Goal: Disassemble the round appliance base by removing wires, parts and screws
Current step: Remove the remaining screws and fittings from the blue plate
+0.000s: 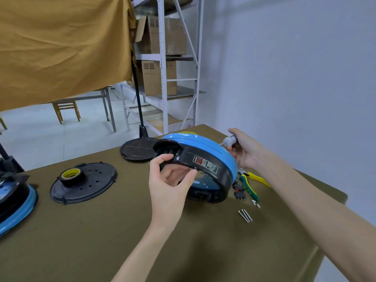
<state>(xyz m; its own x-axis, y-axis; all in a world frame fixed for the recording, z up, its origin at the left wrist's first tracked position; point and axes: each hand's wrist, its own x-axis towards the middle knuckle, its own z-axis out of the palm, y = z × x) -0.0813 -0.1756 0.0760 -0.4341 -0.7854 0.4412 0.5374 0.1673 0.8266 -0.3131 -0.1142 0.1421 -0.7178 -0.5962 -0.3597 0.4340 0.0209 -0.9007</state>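
**Base tipped up for the driver**

My left hand [171,176] pinches the black rim of the base [203,159], holding it tilted on edge on the table [122,231] so its side faces my right hand [247,151]. That hand grips a screwdriver [230,141], tip aimed at the blue shell, probably at a screw I cannot see. Three long screws [245,215] lie together by my right forearm; one pair of pliers [249,183], two black lids [85,183] apart.

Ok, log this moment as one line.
left hand: grips blue base rim, tilted | right hand: holds screwdriver at base | loose screws: on table
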